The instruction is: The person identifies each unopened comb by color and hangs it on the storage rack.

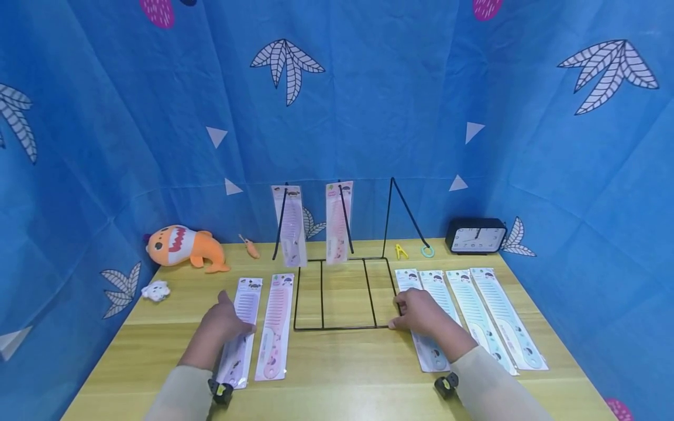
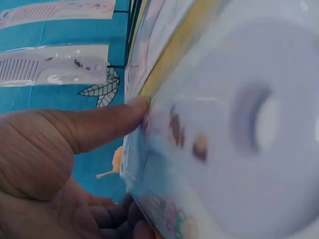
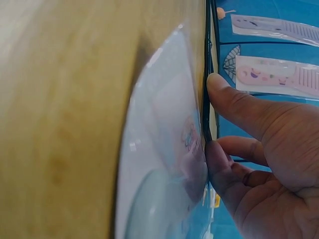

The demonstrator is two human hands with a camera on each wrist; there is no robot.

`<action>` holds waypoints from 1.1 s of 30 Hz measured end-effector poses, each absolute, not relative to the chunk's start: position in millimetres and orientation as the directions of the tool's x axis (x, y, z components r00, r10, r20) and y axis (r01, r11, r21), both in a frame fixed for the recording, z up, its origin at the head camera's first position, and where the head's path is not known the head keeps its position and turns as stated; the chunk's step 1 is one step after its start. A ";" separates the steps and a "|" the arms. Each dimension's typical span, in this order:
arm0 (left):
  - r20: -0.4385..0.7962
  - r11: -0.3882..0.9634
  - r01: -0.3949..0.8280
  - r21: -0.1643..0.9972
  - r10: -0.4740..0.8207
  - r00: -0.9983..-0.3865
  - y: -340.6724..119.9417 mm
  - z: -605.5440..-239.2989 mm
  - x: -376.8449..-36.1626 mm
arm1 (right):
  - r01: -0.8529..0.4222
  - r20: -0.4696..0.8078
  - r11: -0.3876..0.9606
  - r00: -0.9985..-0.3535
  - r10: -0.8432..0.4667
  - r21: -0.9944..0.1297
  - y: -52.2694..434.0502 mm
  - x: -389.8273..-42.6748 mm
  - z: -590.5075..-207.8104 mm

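Observation:
My left hand (image 1: pixel 226 321) lies on a lavender comb package (image 1: pixel 243 345) flat on the wooden table (image 1: pixel 337 374). In the left wrist view its thumb (image 2: pixel 99 124) presses the edge of that lavender comb package (image 2: pixel 224 139), with the fingers curled beneath. A pink comb package (image 1: pixel 276 324) lies beside it. My right hand (image 1: pixel 418 313) grips the leftmost blue comb package (image 1: pixel 432 354) by the front right corner of the black wire rack (image 1: pixel 337 328). Its thumb (image 3: pixel 234 104) sits at the edge of the blue comb package (image 3: pixel 164 164), against the rack wire (image 3: pixel 208 74).
Two comb packages, lavender (image 1: pixel 291 225) and pink (image 1: pixel 338 222), hang on the rack's uprights. Three more blue comb packages (image 1: pixel 476 316) lie at the right. A black clock (image 1: pixel 476 235), a yellow clip (image 1: pixel 401 251), a ring (image 1: pixel 427 252), an orange shark plush (image 1: pixel 184 247) and a small white toy (image 1: pixel 155 290) stand around.

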State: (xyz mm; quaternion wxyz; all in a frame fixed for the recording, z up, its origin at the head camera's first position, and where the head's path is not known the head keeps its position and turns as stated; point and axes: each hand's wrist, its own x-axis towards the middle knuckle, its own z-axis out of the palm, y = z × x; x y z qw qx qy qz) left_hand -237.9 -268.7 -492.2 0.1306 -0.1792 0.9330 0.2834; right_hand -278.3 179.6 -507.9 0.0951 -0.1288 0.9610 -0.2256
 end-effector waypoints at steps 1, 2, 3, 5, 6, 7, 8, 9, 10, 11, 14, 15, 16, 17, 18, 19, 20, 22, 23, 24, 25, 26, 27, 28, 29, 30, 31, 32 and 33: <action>-0.347 0.775 -0.408 0.483 -0.258 -0.902 -270.3 -490.3 -237.3 | -0.204 -0.124 0.863 -0.949 -0.290 -0.462 179.8 -278.4 -508.3; -0.343 0.779 -0.398 0.484 -0.250 -0.906 -272.4 -489.1 -236.8 | -0.200 -0.128 0.862 -0.949 -0.289 -0.466 180.1 -278.6 -508.3; -0.338 0.784 -0.389 0.484 -0.243 -0.909 -274.7 -488.0 -236.7 | -0.197 -0.129 0.861 -0.949 -0.288 -0.469 180.4 -279.0 -508.6; -0.325 0.799 -0.362 0.481 -0.220 -0.920 -280.4 -485.5 -235.7 | -0.195 -0.130 0.859 -0.949 -0.287 -0.473 180.5 -279.2 -508.7; -0.314 0.806 -0.342 0.483 -0.205 -0.927 -283.5 -484.9 -235.3 | -0.194 -0.129 0.859 -0.949 -0.286 -0.474 180.5 -279.3 -508.9; -0.310 0.814 -0.325 0.481 -0.189 -0.932 -286.8 -484.7 -235.2 | -0.196 -0.126 0.858 -0.950 -0.287 -0.474 180.6 -279.3 -508.9; -0.306 0.818 -0.312 0.484 -0.176 -0.936 -290.4 -485.9 -235.7 | -0.196 -0.127 0.859 -0.950 -0.287 -0.473 180.5 -279.4 -508.7; -0.306 0.819 -0.304 0.486 -0.167 -0.937 -293.5 -486.5 -236.2 | -0.199 -0.123 0.858 -0.950 -0.288 -0.474 180.3 -279.4 -508.6; -0.306 0.822 -0.297 0.486 -0.158 -0.939 -296.5 -486.5 -236.1 | -0.200 -0.123 0.857 -0.949 -0.290 -0.475 180.1 -279.1 -508.3; -0.304 0.826 -0.289 0.484 -0.151 -0.941 -299.7 -487.1 -236.4 | -0.201 -0.122 0.856 -0.949 -0.291 -0.476 179.9 -279.1 -508.3; -0.319 0.817 -0.303 0.492 -0.155 -0.935 -306.3 -486.1 -236.9 | -0.204 -0.122 0.854 -0.948 -0.295 -0.479 179.8 -278.8 -508.4; -0.322 0.812 -0.309 0.495 -0.159 -0.933 -307.8 -485.0 -236.9 | -0.205 -0.121 0.854 -0.948 -0.295 -0.479 180.0 -278.7 -508.6; -0.324 0.806 -0.316 0.500 -0.164 -0.932 -309.1 -483.6 -236.8 | -0.205 -0.121 0.855 -0.948 -0.294 -0.476 180.2 -278.5 -508.7; -0.321 0.802 -0.319 0.504 -0.169 -0.932 -310.5 -482.6 -236.9 | -0.203 -0.122 0.855 -0.948 -0.293 -0.477 180.3 -278.4 -508.6; -0.317 0.796 -0.323 0.512 -0.175 -0.932 -311.3 -481.3 -236.6 | -0.201 -0.123 0.856 -0.949 -0.291 -0.476 180.5 -278.2 -508.6; -0.304 0.797 -0.317 0.515 -0.176 -0.936 -312.6 -480.0 -236.4 | -0.200 -0.123 0.857 -0.949 -0.289 -0.475 180.6 -278.1 -508.6; -0.293 0.794 -0.312 0.522 -0.177 -0.939 -313.7 -478.9 -235.9 | -0.199 -0.123 0.858 -0.950 -0.288 -0.474 180.7 -278.2 -508.8; -0.271 0.794 -0.298 0.530 -0.174 -0.947 -316.3 -477.0 -235.0 | -0.198 -0.121 0.858 -0.951 -0.286 -0.473 180.8 -278.6 -509.1; -0.260 0.793 -0.292 0.534 -0.174 -0.950 -317.4 -475.8 -234.3 | -0.200 -0.119 0.858 -0.950 -0.287 -0.474 180.8 -278.9 -509.4; -0.259 0.789 -0.294 0.540 -0.176 -0.950 -318.5 -474.7 -233.7 | -0.201 -0.119 0.857 -0.950 -0.289 -0.475 180.8 -279.2 -509.8; -0.260 0.784 -0.298 0.545 -0.180 -0.949 -319.5 -473.5 -233.1 | -0.203 -0.118 0.856 -0.950 -0.290 -0.475 180.6 -279.5 -510.0; -0.264 0.777 -0.304 0.552 -0.183 -0.947 -320.3 -471.5 -232.6 | -0.205 -0.118 0.856 -0.949 -0.293 -0.475 180.5 -279.6 -510.0; -0.272 0.767 -0.316 0.558 -0.191 -0.943 -320.6 -469.2 -231.9 | -0.207 -0.117 0.854 -0.948 -0.295 -0.477 180.4 -279.7 -509.9; -0.278 0.758 -0.326 0.565 -0.198 -0.940 -321.1 -466.7 -231.4 | -0.209 -0.118 0.854 -0.948 -0.297 -0.476 180.3 -279.8 -510.0; -0.282 0.748 -0.335 0.574 -0.203 -0.938 -321.2 -463.6 -230.6 | -0.210 -0.117 0.854 -0.947 -0.298 -0.477 180.2 -279.7 -509.9; -0.285 0.737 -0.339 0.585 -0.205 -0.936 -321.4 -460.2 -229.8 | -0.211 -0.116 0.853 -0.947 -0.300 -0.478 180.3 -279.6 -509.9; -0.283 0.727 -0.337 0.598 -0.202 -0.938 -321.4 -456.2 -228.6 | -0.213 -0.114 0.853 -0.947 -0.300 -0.476 180.4 -279.6 -510.1; -0.278 0.718 -0.332 0.612 -0.197 -0.940 -321.2 -452.2 -227.4 | -0.212 -0.113 0.853 -0.948 -0.298 -0.476 180.6 -279.5 -510.4; -0.278 0.704 -0.331 0.628 -0.194 -0.941 -320.8 -448.3 -225.7 | -0.210 -0.113 0.854 -0.948 -0.297 -0.477 180.7 -279.4 -510.4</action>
